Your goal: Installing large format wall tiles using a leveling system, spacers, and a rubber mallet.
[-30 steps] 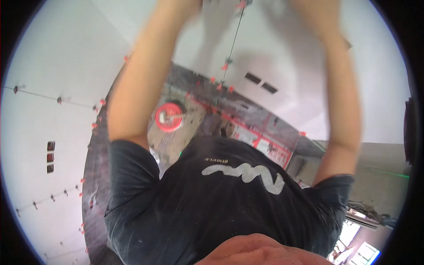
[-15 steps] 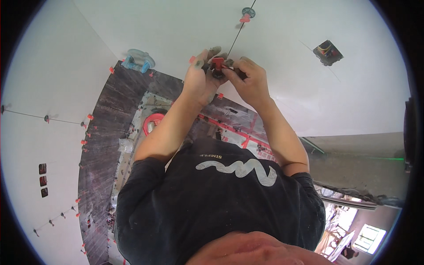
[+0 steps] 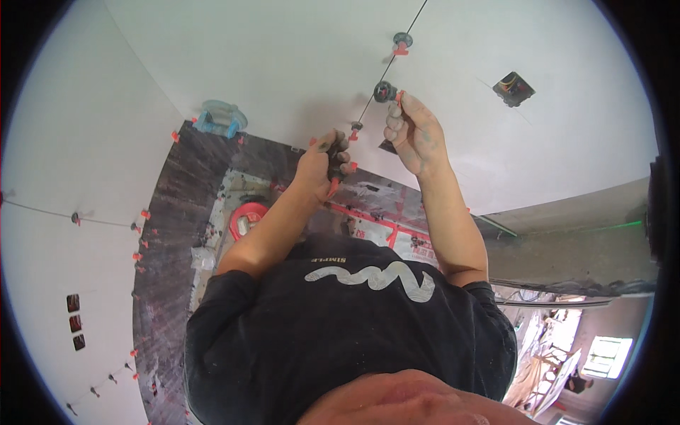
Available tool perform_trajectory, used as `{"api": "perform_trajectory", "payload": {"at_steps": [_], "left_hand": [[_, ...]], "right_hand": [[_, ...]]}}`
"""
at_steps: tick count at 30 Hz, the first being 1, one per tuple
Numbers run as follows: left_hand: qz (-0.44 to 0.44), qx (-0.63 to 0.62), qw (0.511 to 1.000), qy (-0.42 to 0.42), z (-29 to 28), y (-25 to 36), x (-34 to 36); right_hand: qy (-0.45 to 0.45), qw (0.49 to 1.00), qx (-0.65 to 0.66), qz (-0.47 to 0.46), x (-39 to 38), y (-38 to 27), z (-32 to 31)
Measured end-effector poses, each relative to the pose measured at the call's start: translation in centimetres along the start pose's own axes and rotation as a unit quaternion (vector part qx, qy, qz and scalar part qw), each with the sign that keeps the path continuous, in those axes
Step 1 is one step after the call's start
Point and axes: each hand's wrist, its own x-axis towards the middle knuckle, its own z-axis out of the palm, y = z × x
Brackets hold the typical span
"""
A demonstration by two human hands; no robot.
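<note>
My right hand (image 3: 423, 138) pinches a tile leveler (image 3: 384, 91) by its red end. Its round black cap faces the dark joint line between the pale wall tiles, though I cannot tell whether it touches. Lower and to the left, my left hand (image 3: 316, 166) is curled around several black-and-red tile levelers, one red handle (image 3: 333, 187) poking out below the fingers. Two more levelers sit on the same joint: a fitted leveler (image 3: 402, 42) farther up and a small leveler (image 3: 355, 129) between my hands.
A blue suction cup lifter (image 3: 220, 118) clings near the corner. A red suction cup (image 3: 248, 221) lies below my left forearm. Dark tile (image 3: 170, 212) edged with red clips runs along the base. At right, a square cutout (image 3: 513, 89) opens in the pale tile.
My hands were together around a red-and-black leveler; now they are apart. The right has gone up the joint with a leveler, while the left has dropped lower. The view has shifted slightly.
</note>
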Motion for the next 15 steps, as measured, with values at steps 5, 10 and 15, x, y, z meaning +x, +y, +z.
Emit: {"api": "perform_trajectory", "payload": {"at_steps": [5, 10, 15], "left_hand": [[0.241, 0.341, 0.908, 0.031, 0.3, 3.3, -0.2], [0.403, 0.695, 0.587, -0.099, 4.3, 6.8, -3.3], [0.398, 0.728, 0.519, -0.204, 5.2, 7.3, -3.4]], "right_hand": [[0.033, 0.827, -0.517, -0.219, -0.4, 1.6, -1.8], [-0.08, 0.804, -0.555, -0.198, -2.9, 0.1, 2.8], [-0.134, 0.835, -0.516, -0.138, -2.9, -0.7, 2.4]]}}
